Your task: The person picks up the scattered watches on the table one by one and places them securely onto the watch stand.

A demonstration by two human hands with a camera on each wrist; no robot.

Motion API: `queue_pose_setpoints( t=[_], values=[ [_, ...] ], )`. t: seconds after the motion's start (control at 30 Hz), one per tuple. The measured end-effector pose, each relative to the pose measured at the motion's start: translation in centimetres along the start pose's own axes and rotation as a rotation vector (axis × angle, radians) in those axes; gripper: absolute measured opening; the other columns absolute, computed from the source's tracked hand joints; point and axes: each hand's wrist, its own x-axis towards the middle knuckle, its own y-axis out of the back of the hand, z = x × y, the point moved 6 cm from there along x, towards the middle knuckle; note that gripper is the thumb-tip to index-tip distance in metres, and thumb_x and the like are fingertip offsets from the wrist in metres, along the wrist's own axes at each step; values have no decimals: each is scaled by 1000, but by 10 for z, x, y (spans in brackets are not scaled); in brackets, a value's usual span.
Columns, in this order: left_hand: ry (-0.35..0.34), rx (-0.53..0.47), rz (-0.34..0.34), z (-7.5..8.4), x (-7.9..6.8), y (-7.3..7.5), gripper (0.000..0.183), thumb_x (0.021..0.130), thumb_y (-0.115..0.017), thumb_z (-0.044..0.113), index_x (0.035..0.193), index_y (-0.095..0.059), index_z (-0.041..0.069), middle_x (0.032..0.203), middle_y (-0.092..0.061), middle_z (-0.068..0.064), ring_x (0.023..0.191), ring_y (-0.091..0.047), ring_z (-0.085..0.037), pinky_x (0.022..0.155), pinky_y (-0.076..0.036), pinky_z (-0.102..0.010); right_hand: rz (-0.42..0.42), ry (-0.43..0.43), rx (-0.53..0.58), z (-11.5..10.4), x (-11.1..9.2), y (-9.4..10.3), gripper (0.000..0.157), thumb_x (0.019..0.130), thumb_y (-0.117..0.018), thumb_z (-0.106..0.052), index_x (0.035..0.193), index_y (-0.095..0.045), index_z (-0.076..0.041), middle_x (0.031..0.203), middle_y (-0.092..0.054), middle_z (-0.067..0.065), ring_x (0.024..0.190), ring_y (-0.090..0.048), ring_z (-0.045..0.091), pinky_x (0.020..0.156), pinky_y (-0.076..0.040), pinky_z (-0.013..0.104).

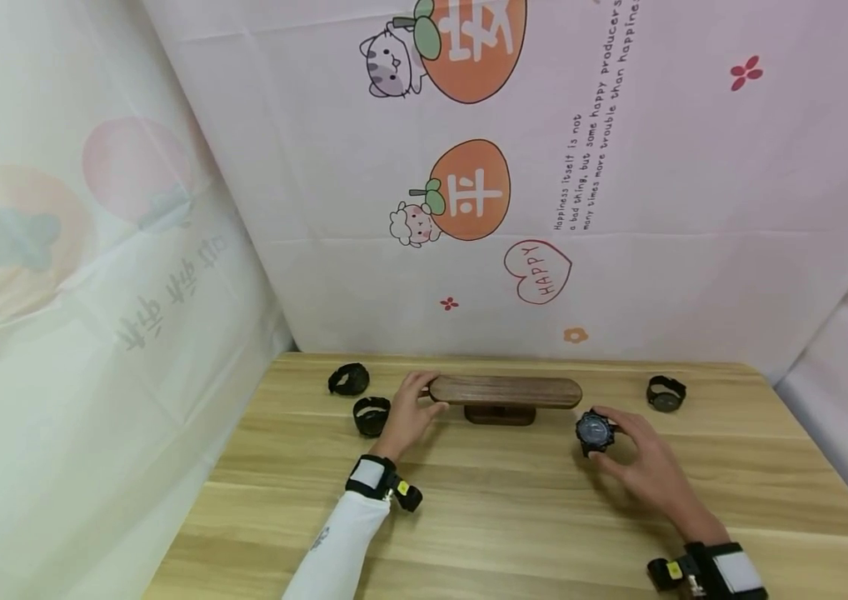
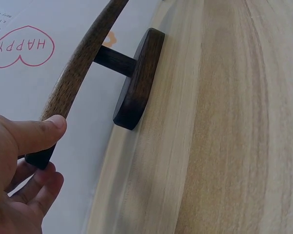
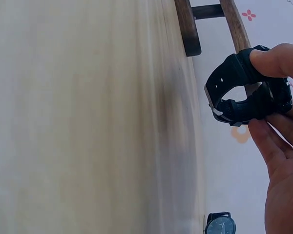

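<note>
A dark wooden watch stand (image 1: 505, 392) with a long rounded bar on a short post and base stands near the table's back edge. My left hand (image 1: 411, 421) grips the bar's left end, thumb on one side and fingers beneath, as the left wrist view shows. Just off the bar's right end, my right hand (image 1: 645, 458) pinches a black wristwatch (image 1: 594, 432) by its case. In the right wrist view that watch's strap (image 3: 227, 75) is buckled into a loop, and the bar's end lies behind it. Whether loop and bar overlap I cannot tell.
Two black watches, one farther back (image 1: 349, 379) and one nearer (image 1: 371, 416), lie left of the stand. Another black watch (image 1: 666, 393) sits at the back right of the wooden table (image 1: 499, 517). A printed white cloth (image 1: 364, 283) hangs behind the table.
</note>
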Motion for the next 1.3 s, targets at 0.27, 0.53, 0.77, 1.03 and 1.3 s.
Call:
queue_pose_setpoints(
  t=[0.27,0.53,0.77,1.03,1.3],
  values=[
    [4,7,-7,-3,1,-2,56,85,-73,17,137,-52,15,132,-50,-7,118,-50,-18,97,-48,-31,-10,-32,11,5,6,2,78,70,-86,-20,139,-50,-11,134,-52,21,117,-48,41,92,-40,68],
    [1,0,-3,-7,1,-2,57,85,-73,13,137,-52,11,131,-50,-7,118,-50,-20,98,-48,-33,5,-11,-13,6,14,6,80,67,-86,-13,139,-51,-10,135,-52,21,118,-48,42,93,-39,68],
    [-11,5,-6,-6,0,-2,57,86,-72,16,139,-51,15,133,-50,-6,120,-49,-21,97,-48,-34,11,16,-13,6,18,8,79,68,-85,-11,139,-50,-11,136,-52,20,118,-48,41,93,-40,68],
    [-23,13,2,-7,0,0,58,85,-73,15,139,-51,14,134,-49,-8,119,-50,-22,96,-50,-37,34,39,2,3,25,10,75,71,-84,-11,139,-51,-11,133,-54,20,113,-52,41,89,-43,66],
    [-34,0,1,-5,0,1,58,85,-73,16,138,-51,16,134,-50,-7,119,-50,-21,94,-50,-35,50,44,-8,5,32,7,74,71,-84,-13,138,-52,-10,132,-56,19,112,-54,39,90,-45,62]
  ],
)
